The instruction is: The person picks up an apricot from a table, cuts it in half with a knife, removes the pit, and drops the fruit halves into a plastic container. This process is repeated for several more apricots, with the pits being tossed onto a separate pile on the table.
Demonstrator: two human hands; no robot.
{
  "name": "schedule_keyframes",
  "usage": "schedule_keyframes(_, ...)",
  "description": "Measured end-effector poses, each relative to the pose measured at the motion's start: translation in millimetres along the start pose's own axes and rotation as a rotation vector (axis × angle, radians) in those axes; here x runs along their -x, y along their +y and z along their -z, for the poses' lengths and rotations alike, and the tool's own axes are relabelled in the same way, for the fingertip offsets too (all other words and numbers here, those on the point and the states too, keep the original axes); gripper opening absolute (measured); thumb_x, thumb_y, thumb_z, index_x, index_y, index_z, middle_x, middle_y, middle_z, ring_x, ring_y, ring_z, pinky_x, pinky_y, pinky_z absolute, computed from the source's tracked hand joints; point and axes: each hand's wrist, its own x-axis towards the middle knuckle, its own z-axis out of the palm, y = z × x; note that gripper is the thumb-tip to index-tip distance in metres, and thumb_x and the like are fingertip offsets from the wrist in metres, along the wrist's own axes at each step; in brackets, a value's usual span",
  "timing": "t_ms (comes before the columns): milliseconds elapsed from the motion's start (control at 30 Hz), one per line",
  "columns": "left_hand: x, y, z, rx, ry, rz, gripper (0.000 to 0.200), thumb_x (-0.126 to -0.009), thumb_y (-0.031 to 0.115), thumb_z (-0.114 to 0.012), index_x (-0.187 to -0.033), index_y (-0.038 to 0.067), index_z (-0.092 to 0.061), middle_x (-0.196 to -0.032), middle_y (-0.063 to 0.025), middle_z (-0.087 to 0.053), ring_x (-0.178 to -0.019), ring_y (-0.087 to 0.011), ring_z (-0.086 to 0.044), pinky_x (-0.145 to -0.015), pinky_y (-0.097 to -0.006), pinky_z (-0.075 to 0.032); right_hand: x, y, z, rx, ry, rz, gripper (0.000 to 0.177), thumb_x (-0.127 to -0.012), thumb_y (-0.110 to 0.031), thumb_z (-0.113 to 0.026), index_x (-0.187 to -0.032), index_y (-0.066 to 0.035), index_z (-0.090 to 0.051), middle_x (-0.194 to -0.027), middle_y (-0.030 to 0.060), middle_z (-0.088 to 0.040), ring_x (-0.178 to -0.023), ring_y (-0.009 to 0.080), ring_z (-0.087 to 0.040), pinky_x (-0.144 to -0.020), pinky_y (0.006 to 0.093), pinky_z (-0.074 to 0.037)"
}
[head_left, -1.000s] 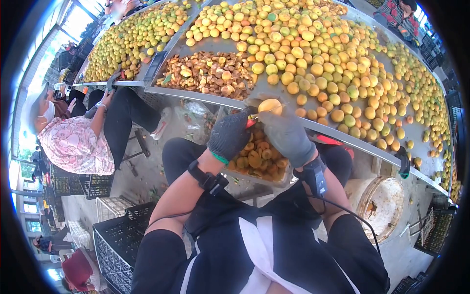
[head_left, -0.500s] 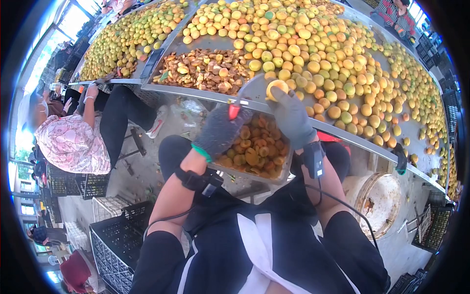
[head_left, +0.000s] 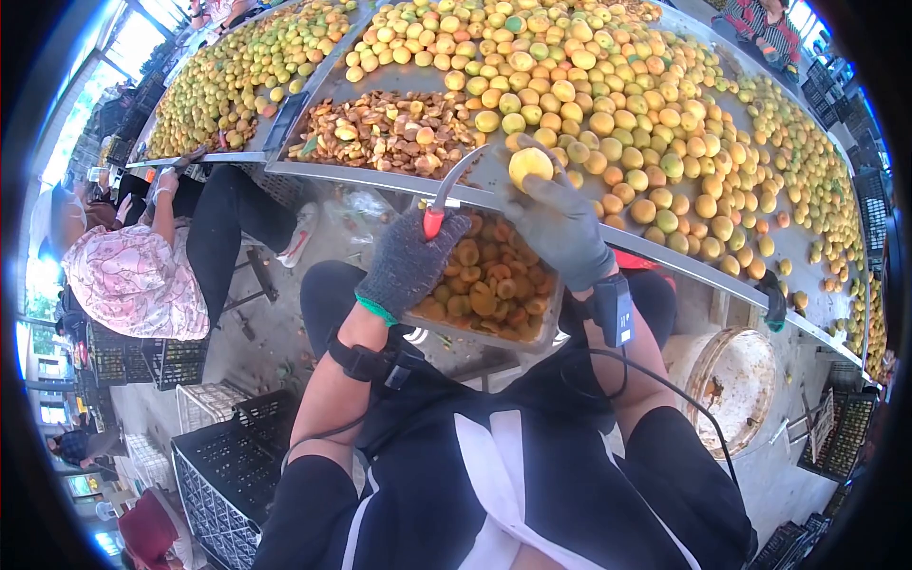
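Note:
My left hand, in a dark knit glove with a green cuff, is closed round the red handle of a curved knife; its blade points up and right over the table edge. My right hand, in a grey glove, holds a yellow apricot between thumb and fingers, to the right of the blade and apart from it. Below and between the hands, a clear tub of apricot pieces sits at my lap. A brown heap of pits or pieces lies on the table behind the knife.
Many whole apricots cover the metal table. A person in a pink patterned top sits at left; another person is at the far right. A black crate stands lower left, a stained white bucket at right.
My left hand has moved left and slightly down with the knife, and the blade now shows more clearly. The apricot in my right hand has turned and shifted slightly left.

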Motion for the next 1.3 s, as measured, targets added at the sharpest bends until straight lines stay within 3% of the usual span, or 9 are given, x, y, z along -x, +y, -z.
schedule_keyframes(200, 3, 7, 2, 0.078, 0.004, -0.006, 0.022, -0.093, 0.025, -0.063, -0.092, 0.003, -0.066, -0.062, 0.0015, -0.055, -0.053, -0.0081, -0.052, -0.049, -0.0256, -0.041, -1, -4, 8, 0.042, -0.012, -0.096, 0.038, -0.092, -0.017, -0.058, -0.126, -0.003, -0.051, -0.109, 0.0079, -0.061, -0.088, 0.0125, -0.059, -0.072, 0.0255, -0.046)
schedule_keyframes(267, 3, 8, 4, -0.006, -0.009, 0.041, 0.027, -0.092, 0.03, -0.063, -0.1, 0.004, -0.069, -0.078, -0.0178, -0.065, -0.074, -0.0332, -0.063, -0.066, -0.041, -0.048, 1, -3, 2, 0.046, -0.044, -0.081, 0.037, -0.091, -0.017, -0.059, -0.124, -0.002, -0.052, -0.105, 0.0073, -0.062, -0.085, 0.0111, -0.059, -0.068, 0.0235, -0.045)
schedule_keyframes(333, 4, 5, 4, -0.037, -0.003, 0.01, 0.027, -0.092, 0.029, -0.063, -0.099, 0.004, -0.068, -0.076, -0.0181, -0.064, -0.072, -0.0344, -0.062, -0.065, -0.0416, -0.047, 6, -5, -7, 0.514, 0.006, 0.053, 0.04, -0.091, -0.017, -0.06, -0.127, -0.002, -0.05, -0.102, 0.0066, -0.062, -0.082, 0.0107, -0.059, -0.064, 0.0209, -0.044)
schedule_keyframes(467, 6, 1, 3, -0.192, 0.055, -0.099, 0.024, -0.09, 0.028, -0.064, -0.094, 0.004, -0.068, -0.071, -0.0188, -0.061, -0.068, -0.0387, -0.061, -0.06, -0.0437, -0.046, 5, -9, 7, 0.382, -0.13, -0.153, 0.045, -0.09, -0.014, -0.062, -0.131, -0.003, -0.047, -0.103, 0.0056, -0.062, -0.08, 0.0092, -0.059, -0.063, 0.0201, -0.044)
schedule_keyframes(533, 8, 1, 2, -0.208, 0.072, -0.167, 0.024, -0.09, 0.027, -0.065, -0.091, 0.004, -0.067, -0.072, -0.0192, -0.061, -0.068, -0.0396, -0.06, -0.06, -0.0443, -0.046, 10, -10, 4, 0.578, -0.211, -0.187, 0.052, -0.089, -0.01, -0.065, -0.136, -0.005, -0.043, -0.109, 0.0049, -0.06, -0.082, 0.0065, -0.056, -0.065, 0.0198, -0.045)
schedule_keyframes(667, 15, 8, 2, -0.227, 0.079, -0.293, 0.019, -0.089, 0.023, -0.065, -0.09, 0.005, -0.064, -0.074, -0.0204, -0.062, -0.07, -0.0408, -0.061, -0.059, -0.0463, -0.046, 20, -5, -15, 0.482, -0.236, -0.082, 0.053, -0.087, -0.006, -0.066, -0.135, -0.005, -0.044, -0.11, 0.0034, -0.059, -0.084, 0.0053, -0.055, -0.069, 0.0188, -0.046)
schedule_keyframes(833, 20, 5, 4, -0.389, 0.029, -0.232, 0.018, -0.087, 0.018, -0.065, -0.099, 0.005, -0.063, -0.081, -0.0209, -0.064, -0.077, -0.0407, -0.062, -0.064, -0.045, -0.048, 19, 2, -8, 0.496, -0.313, 0.011, 0.059, -0.083, 0.0, -0.069, -0.135, -0.005, -0.043, -0.109, 0.0026, -0.056, -0.098, 0.009, -0.054, -0.086, 0.0238, -0.046)
schedule_keyframes(1033, 28, 2, 1, -0.378, -0.022, -0.239, 0.018, -0.087, 0.015, -0.065, -0.102, 0.003, -0.063, -0.086, -0.0208, -0.065, -0.083, -0.0392, -0.063, -0.07, -0.0414, -0.05, 20, 1, -7, 0.714, -0.374, 0.113, 0.056, -0.079, 0.001, -0.073, -0.129, -0.005, -0.047, -0.109, 0.003, -0.056, -0.101, 0.011, -0.054, -0.091, 0.0264, -0.045)
schedule_keyframes(1300, 34, -8, -6, -0.329, -0.012, -0.242, 0.027, -0.083, 0.011, -0.063, -0.11, 0.011, -0.06, -0.087, -0.02, -0.065, -0.085, -0.0404, -0.062, -0.07, -0.046, -0.05, 22, 3, -10, 0.595, -0.367, 0.092, 0.049, -0.077, 0.004, -0.07, -0.122, -0.003, -0.049, -0.115, 0.0079, -0.058, -0.111, 0.0195, -0.058, -0.097, 0.0335, -0.047)
